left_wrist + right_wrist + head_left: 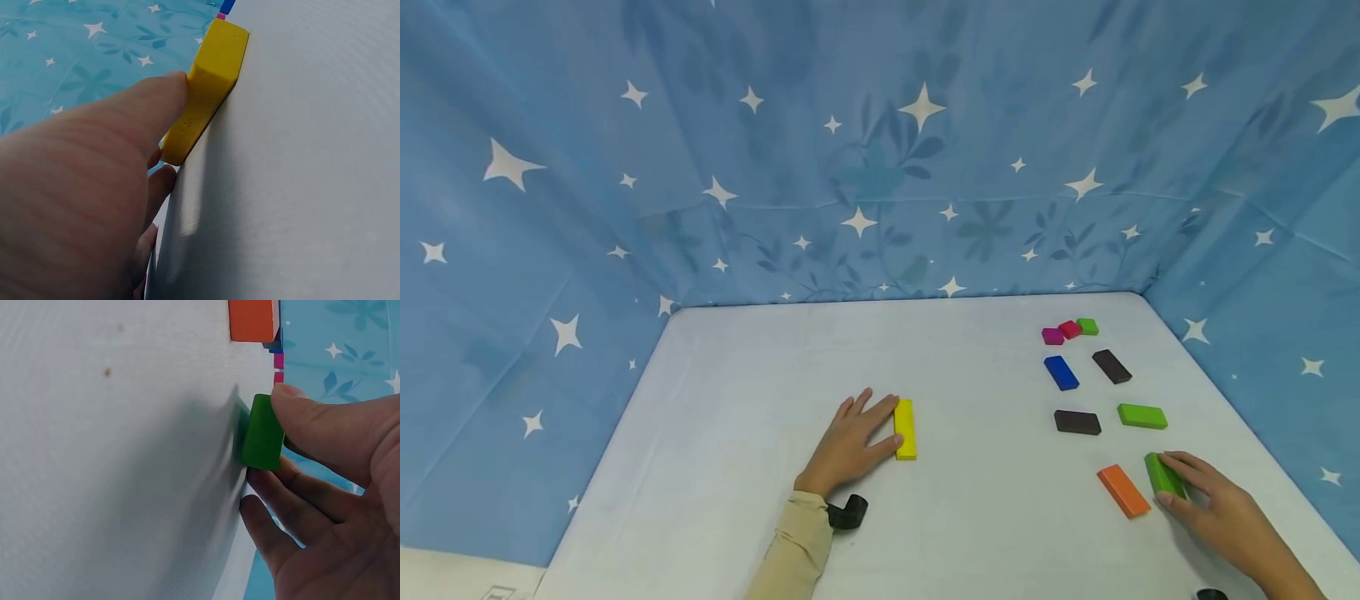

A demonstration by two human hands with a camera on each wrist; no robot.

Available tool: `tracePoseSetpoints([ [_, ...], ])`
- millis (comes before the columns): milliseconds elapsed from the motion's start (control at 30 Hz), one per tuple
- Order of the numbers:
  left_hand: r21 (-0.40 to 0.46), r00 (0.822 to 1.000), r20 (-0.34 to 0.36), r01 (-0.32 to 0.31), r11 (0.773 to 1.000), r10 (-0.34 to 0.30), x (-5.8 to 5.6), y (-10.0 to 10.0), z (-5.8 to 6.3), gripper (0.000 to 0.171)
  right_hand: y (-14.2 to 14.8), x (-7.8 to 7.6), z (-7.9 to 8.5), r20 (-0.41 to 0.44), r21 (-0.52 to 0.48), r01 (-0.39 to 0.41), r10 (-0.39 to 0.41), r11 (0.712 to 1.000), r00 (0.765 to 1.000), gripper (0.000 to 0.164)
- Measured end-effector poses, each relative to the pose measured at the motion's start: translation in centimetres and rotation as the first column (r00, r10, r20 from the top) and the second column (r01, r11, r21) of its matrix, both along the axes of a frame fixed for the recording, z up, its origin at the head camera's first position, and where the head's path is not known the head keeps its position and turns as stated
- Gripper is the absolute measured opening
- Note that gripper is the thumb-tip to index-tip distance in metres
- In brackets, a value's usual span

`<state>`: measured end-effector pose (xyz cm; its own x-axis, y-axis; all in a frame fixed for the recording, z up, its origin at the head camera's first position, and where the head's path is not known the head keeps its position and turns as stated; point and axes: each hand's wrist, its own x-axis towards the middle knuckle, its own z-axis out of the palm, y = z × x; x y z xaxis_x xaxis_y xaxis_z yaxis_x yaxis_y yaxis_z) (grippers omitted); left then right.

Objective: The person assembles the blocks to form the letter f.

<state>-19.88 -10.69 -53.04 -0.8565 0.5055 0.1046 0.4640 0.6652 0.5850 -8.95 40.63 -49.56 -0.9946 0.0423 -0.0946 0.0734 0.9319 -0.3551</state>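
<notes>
My left hand (853,446) reaches over the table with its fingers extended. Its thumb and index finger touch the left side and far end of a yellow block (906,429), which lies lengthwise on the white tabletop. In the left wrist view, the thumb rests against this yellow block (215,69). At the right, my right hand (1221,504) pinches a green block (1163,475) between thumb and fingers. The right wrist view has the green block's end (264,434) facing the camera, thumb on one side. An orange block (1123,490) lies just left of it.
Beyond the right hand lie a light green block (1142,416), two dark blocks (1077,422) and a blue block (1062,372). Magenta (1053,337), red (1071,329) and green (1087,326) small blocks sit farther back. A blue star-patterned curtain (880,167) surrounds the table (760,358).
</notes>
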Motion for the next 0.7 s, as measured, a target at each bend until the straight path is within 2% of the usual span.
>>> tracePoseSetpoints([
  [300, 0.002, 1.000, -0.002, 0.005, 1.000, -0.005, -0.1, 0.1, 0.2, 0.066, -0.6, 0.1, 1.0, -0.008, -0.051, 0.061, -0.061, 0.997, 0.998, 0.067],
  [467, 0.000, 1.000, 0.010, -0.004, 1.000, 0.004, -0.1, 0.0, 0.1, 0.067, -1.7, 0.0, 1.6, -0.048, -0.077, 0.080, -0.083, 0.994, 0.995, 0.072],
  [700, 0.004, 1.000, 0.013, -0.002, 1.000, 0.002, 0.0, 0.0, 0.0, 0.067, -3.8, -0.5, 2.2, -0.138, -0.106, 0.046, -0.060, 0.993, 0.989, 0.068],
])
